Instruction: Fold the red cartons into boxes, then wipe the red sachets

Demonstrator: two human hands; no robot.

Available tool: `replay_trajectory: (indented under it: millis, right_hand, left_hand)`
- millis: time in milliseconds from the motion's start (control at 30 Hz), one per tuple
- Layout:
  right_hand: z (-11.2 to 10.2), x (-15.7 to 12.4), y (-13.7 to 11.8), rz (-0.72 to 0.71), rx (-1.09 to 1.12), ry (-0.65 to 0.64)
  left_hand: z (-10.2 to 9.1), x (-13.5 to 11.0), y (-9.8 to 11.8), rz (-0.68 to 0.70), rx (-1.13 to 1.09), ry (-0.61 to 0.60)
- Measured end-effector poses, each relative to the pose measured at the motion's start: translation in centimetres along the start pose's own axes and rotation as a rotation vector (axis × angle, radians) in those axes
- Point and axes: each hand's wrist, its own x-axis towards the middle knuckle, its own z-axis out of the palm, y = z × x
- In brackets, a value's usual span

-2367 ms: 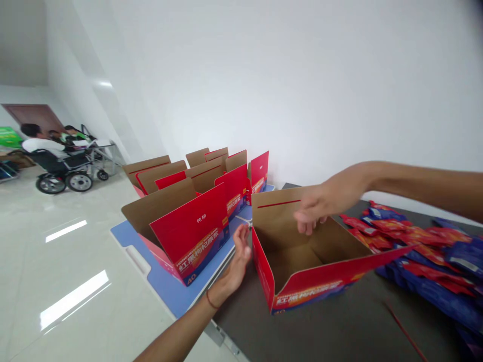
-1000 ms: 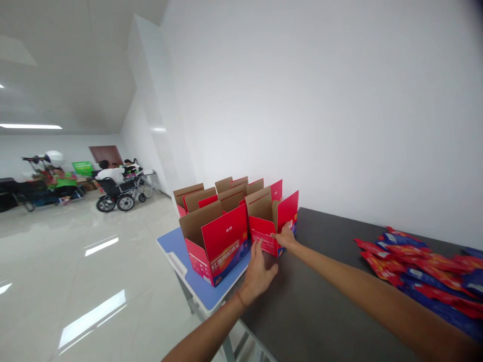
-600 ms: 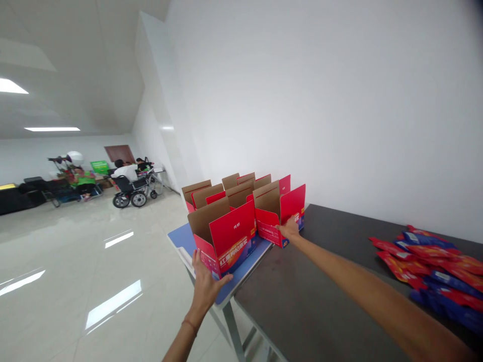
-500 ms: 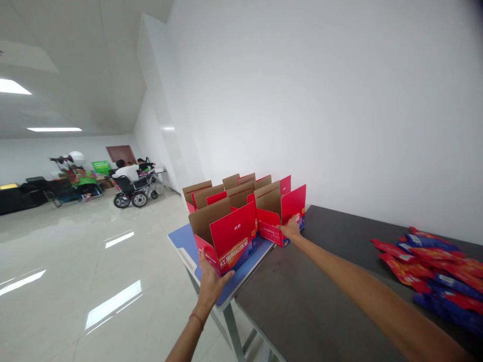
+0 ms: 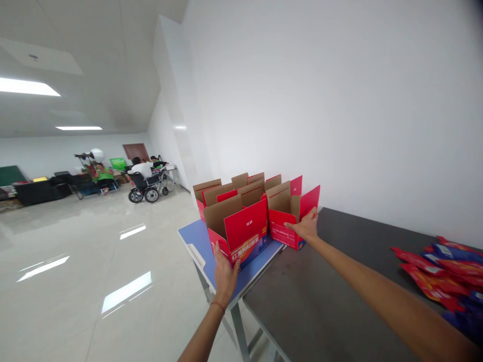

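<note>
Several open red cartons with brown insides stand in a cluster at the far end of the tables. My left hand (image 5: 224, 266) lies with spread fingers against the near corner of the front red carton (image 5: 245, 231) on the blue table (image 5: 196, 242). My right hand (image 5: 306, 229) rests flat, fingers stretched, on the corner of the rightmost red carton (image 5: 289, 213), which stands where the blue table meets the dark table (image 5: 339, 291).
A pile of red and blue packets (image 5: 445, 274) lies at the right on the dark table. A white wall runs behind. Far left, across a glossy floor, people sit by a wheelchair (image 5: 145, 188) and other equipment.
I have stepped back and the view has swung left. The rightmost carton was set beside the others. My left hand went from that carton to the front carton's corner.
</note>
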Motion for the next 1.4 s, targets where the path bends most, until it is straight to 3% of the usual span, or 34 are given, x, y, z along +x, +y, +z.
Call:
replay_trajectory:
  millis: [133, 233, 467, 667, 933, 1067, 1167, 1233, 1333, 1400]
  right_hand:
    - [-2.4, -0.9, -1.4, -0.299, -0.148, 0.190]
    - [-3.8, -1.3, -2.2, -0.530, -0.328, 0.252]
    - [-4.7, -1.6, -2.1, -0.683, -0.554, 0.198]
    - [-6.2, -2.1, -1.5, -0.595, -0.485, 0.209]
    - [-12.3, -2.5, -0.1, -0.482, -0.215, 0.176]
    - [-14.0, -5.1, 2.0, -0.513, -0.143, 0.175]
    - [-13.5, -7.9, 3.5, -0.520, -0.076, 0.160]
    - [-12.4, -9.3, 3.9, -0.517, -0.060, 0.140]
    - [-10.2, -9.8, 3.2, -0.504, -0.069, 0.129]
    - [-8.8, -9.0, 2.0, -0.483, -0.089, 0.128]
  left_hand:
    - [0.8, 0.3, -0.2, 0.056, 0.036, 0.005]
    - [0.9, 0.5, -0.4, 0.073, 0.051, 0.003]
    - [0.8, 0.9, -0.6, 0.116, 0.077, 0.012]
    - [1.2, 0.7, -0.7, 0.107, 0.104, 0.002]
    - [3.0, 1.7, -0.7, 0.126, 0.122, -0.029]
    - [2.1, 1.4, 0.3, 0.171, 0.138, -0.001]
    - [0.4, -0.8, 3.0, 0.283, 0.133, 0.086]
    - [-0.7, -3.0, 5.3, 0.357, 0.081, 0.077]
    - [-1.6, -6.4, 8.4, 0.438, 0.043, -0.114]
    - [-1.4, -8.0, 9.2, 0.466, 0.076, -0.279]
